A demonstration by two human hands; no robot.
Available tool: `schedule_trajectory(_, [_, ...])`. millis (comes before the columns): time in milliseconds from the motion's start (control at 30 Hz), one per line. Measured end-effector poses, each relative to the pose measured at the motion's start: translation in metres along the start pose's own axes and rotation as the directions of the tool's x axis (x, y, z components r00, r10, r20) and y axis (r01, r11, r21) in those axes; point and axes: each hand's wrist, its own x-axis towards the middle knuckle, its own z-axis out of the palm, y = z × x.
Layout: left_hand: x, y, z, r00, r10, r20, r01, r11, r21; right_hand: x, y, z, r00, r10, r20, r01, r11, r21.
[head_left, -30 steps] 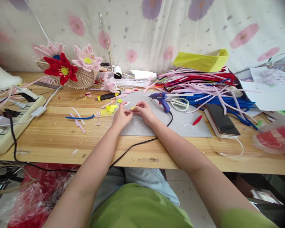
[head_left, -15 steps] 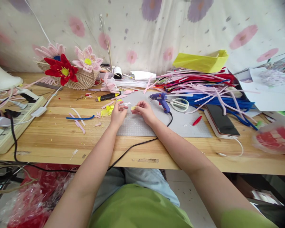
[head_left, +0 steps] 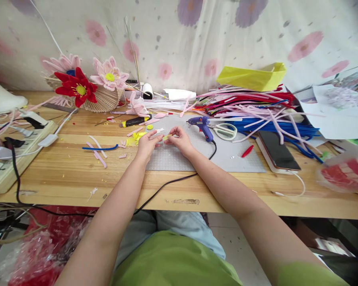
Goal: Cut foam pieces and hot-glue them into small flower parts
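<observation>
My right hand pinches a small pale yellow piece above the grey cutting mat. Close on its left, my left hand has its fingers bent toward the same piece; whether they grip it is too small to tell. White thin strands lie just behind the left fingers. Yellow scraps and a small yellow disc are beside that hand. A purple glue gun rests on the mat, right of my right hand.
White-handled scissors, a red piece and a phone lie to the right. Pink, red and blue stems are piled behind. Felt-like flowers stand back left. A black cable crosses the front, near a power strip.
My left hand has moved slightly right, bringing its fingers up to the yellow piece in my right hand. The small yellow disc behind it is now more visible.
</observation>
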Motion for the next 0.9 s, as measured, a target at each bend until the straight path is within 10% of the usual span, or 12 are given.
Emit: schedule_trajectory(900, [0.0043,-0.0053,0.0018,0.991,0.034,-0.129,-0.031,0.999,0.018,0.0002,0.0020,0.0015,0.998,-0.016,0.059,0.017,1.000,-0.016])
